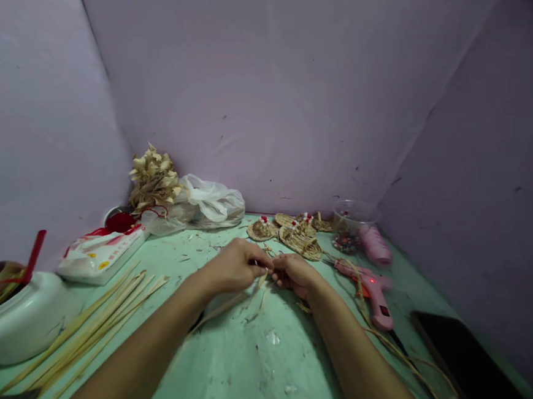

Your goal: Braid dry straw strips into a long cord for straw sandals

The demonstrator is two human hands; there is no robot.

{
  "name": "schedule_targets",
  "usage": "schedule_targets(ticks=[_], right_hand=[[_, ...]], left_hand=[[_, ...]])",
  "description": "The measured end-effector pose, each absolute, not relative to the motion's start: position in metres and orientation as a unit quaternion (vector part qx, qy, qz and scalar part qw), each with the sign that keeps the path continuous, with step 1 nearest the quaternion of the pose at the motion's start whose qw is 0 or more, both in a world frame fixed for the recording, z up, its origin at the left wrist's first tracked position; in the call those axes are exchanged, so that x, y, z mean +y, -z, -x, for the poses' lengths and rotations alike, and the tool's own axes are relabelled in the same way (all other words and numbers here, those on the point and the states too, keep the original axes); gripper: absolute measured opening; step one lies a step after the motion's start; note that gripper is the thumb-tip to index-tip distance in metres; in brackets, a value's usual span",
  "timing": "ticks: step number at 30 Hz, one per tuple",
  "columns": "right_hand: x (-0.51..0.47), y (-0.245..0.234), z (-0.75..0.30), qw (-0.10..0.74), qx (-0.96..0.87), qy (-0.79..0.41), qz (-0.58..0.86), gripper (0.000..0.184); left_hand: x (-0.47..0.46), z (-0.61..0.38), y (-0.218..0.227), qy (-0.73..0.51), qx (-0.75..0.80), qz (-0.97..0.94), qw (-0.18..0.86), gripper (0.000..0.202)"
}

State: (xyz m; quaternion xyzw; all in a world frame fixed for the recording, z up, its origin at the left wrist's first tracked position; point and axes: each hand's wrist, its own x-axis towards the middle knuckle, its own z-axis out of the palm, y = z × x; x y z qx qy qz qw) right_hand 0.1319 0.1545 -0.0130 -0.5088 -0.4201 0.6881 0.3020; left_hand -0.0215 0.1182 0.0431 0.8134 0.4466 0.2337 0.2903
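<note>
My left hand (236,265) and my right hand (295,272) meet over the middle of the green table (254,358), fingertips pinched together on a thin straw strip (260,285) that trails down toward me. Both hands are closed. Just beyond them lie several small woven straw sandals (298,239) with red and white beads on top.
Long pale straw strips (100,321) lie at the left beside a white pot (17,321). A printed packet (98,254), dried husks (152,178) and a plastic bag (211,204) stand behind. At the right are a pink glue gun (374,291), pink thread spool (376,245), bead cup (352,221) and a dark slab (466,356).
</note>
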Motion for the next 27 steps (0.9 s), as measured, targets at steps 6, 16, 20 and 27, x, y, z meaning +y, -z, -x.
schedule_targets(ticks=[6, 16, 20, 27], right_hand=[[0.153, 0.013, -0.130, 0.316, -0.419, -0.681, 0.510, 0.010], [0.154, 0.014, -0.130, 0.317, -0.419, -0.676, 0.516, 0.012], [0.154, 0.014, -0.131, 0.309, -0.421, -0.681, 0.513, 0.014], [0.155, 0.015, -0.132, 0.307, -0.431, -0.667, 0.525, 0.017]], left_hand=[[0.110, -0.004, -0.016, -0.175, 0.449, -0.858, 0.177, 0.024], [0.110, -0.008, -0.004, -0.158, 0.465, -0.866, 0.099, 0.021], [0.115, -0.004, -0.010, -0.197, 0.494, -0.839, 0.116, 0.022], [0.139, 0.054, -0.047, -0.166, 0.692, -0.697, 0.088, 0.020]])
